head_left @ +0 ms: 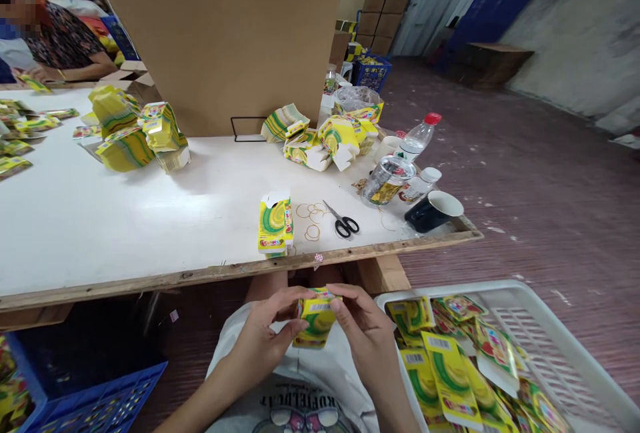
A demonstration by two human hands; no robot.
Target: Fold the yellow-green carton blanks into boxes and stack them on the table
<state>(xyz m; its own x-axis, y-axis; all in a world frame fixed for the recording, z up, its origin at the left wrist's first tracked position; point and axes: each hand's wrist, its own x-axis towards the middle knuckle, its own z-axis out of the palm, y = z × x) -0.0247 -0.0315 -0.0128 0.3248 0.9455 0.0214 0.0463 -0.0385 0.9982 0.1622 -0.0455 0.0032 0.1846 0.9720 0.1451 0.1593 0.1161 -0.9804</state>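
Observation:
Over my lap I hold a small yellow and green carton (316,324) between both hands, its barcode end towards the top. My left hand (267,326) grips its left side, thumb on the front. My right hand (364,323) pinches the upper right corner with thumb and fingers. On the table just beyond lies a similar yellow carton (275,223) with an open, cut-out top. To my right, a white plastic basket (520,290) holds many yellow cartons (450,376), some with white flaps sticking out.
Black-handled scissors (345,225) and rubber bands (312,232) lie on the white table (210,220). A dark mug (434,212), a jar (387,181) and bottles stand at its right corner. Bundled flat cartons (125,146) sit further back, before a tall cardboard sheet (225,40). A co-worker (65,40) sits far left.

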